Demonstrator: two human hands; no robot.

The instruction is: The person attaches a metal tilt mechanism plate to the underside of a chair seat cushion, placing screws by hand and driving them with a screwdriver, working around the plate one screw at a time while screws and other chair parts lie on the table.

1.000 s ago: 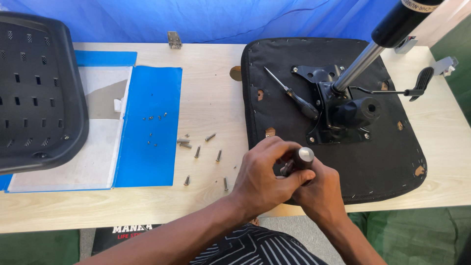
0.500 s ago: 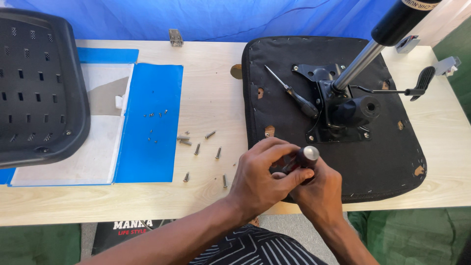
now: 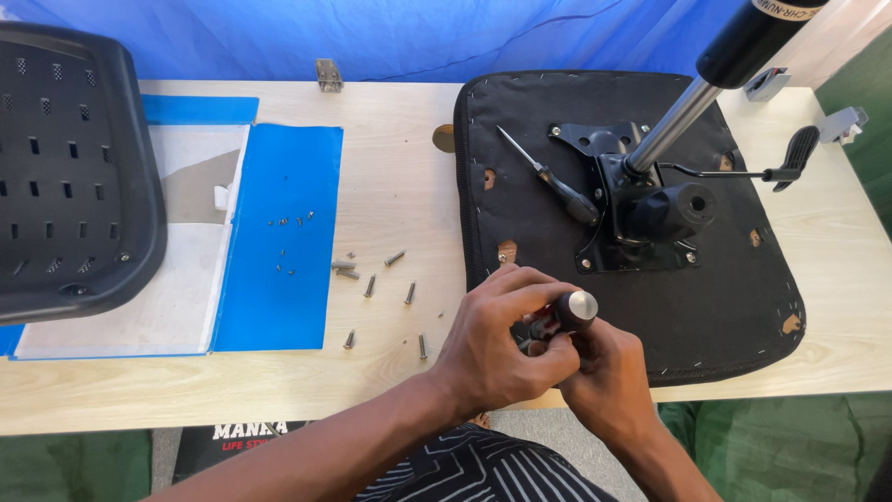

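Both hands are bunched together at the near edge of the upturned black seat pan (image 3: 706, 307) on the wooden counter (image 3: 400, 186). The left hand (image 3: 497, 339) is curled tight around a black-handled tool (image 3: 569, 311) with a silver cap, and the right hand (image 3: 604, 376) is closed under it, gripping the lower part; can't see the tip. A second screwdriver (image 3: 548, 178) lies on the seat beside the metal mechanism plate (image 3: 632, 204). Loose screws (image 3: 372, 284) are scattered on the counter just left of the hands, near a blue folder (image 3: 279, 279).
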